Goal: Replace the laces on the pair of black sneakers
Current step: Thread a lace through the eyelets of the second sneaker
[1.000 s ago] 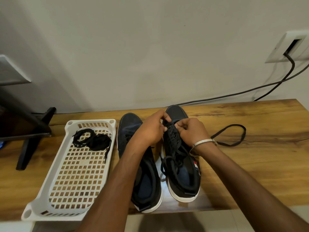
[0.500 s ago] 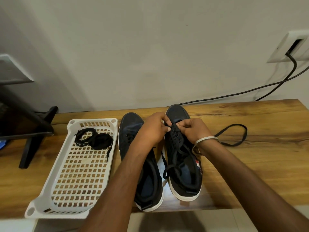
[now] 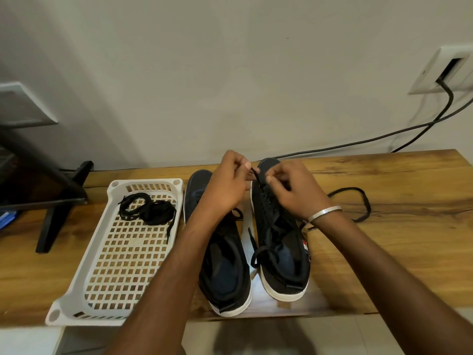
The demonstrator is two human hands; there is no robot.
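Two black sneakers with white soles stand side by side on the wooden table, toes toward the wall: the left sneaker point(image 3: 225, 265) and the right sneaker point(image 3: 280, 254). A black lace point(image 3: 256, 174) rises from the right sneaker's front eyelets. My left hand point(image 3: 227, 183) and my right hand point(image 3: 294, 190) both pinch it above the toe. Loose lace trails over the shoe's opening and loops onto the table at the right point(image 3: 358, 203). A bundle of black laces point(image 3: 147, 208) lies in the white basket point(image 3: 84, 285).
The wooden table point(image 3: 384, 252) ends at a front edge just under the shoes' heels. A black stand point(image 3: 56, 208) sits at the far left. Black cables point(image 3: 358, 142) run along the wall to a socket point(image 3: 440, 70) at the upper right.
Both hands have lifted from the front eyelets, drawing the lace upward above the right sneaker's toe. The sneakers and basket have not moved.
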